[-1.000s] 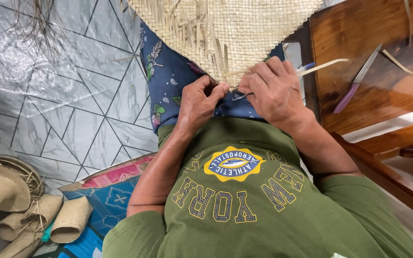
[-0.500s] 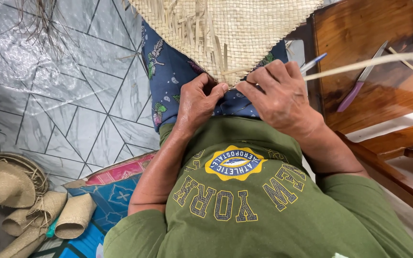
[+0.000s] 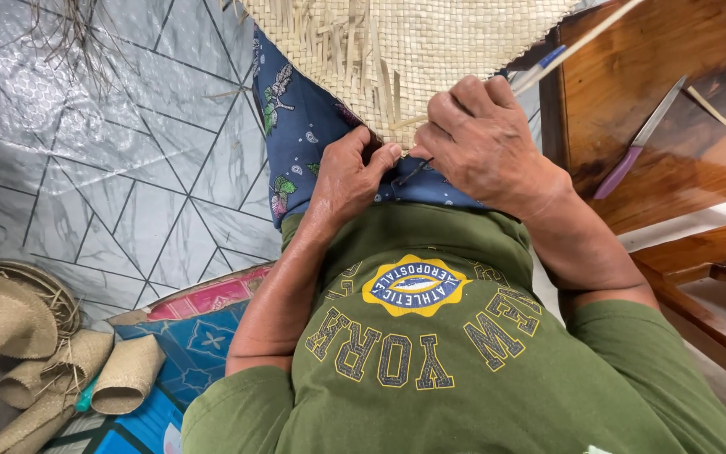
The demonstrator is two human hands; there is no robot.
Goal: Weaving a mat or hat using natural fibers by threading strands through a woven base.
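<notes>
— Where is the woven straw mat (image 3: 430, 42)?

— Across the lap, its frayed corner between both hands. Left hand (image 3: 348, 178) fingers pinch that corner; right hand (image 3: 485, 139) fingers curl, pinching a loose strip (image 3: 581, 38).

— How does it handle?

— Light, pliable, probably brittle at the ends; best gripped near the corner. A knife (image 3: 640, 139) lies on the wooden bench (image 3: 682, 50), right of the mat.

We see a pale straw woven mat (image 3: 430, 50) filling the upper middle of the frame, its tight checker weave ending in a ragged fringe of loose strips along the lower left edge. It drapes over our lap, lower corner pointing down toward frame centre. One long loose strip (image 3: 586, 38) runs from that corner diagonally to the upper right.
</notes>
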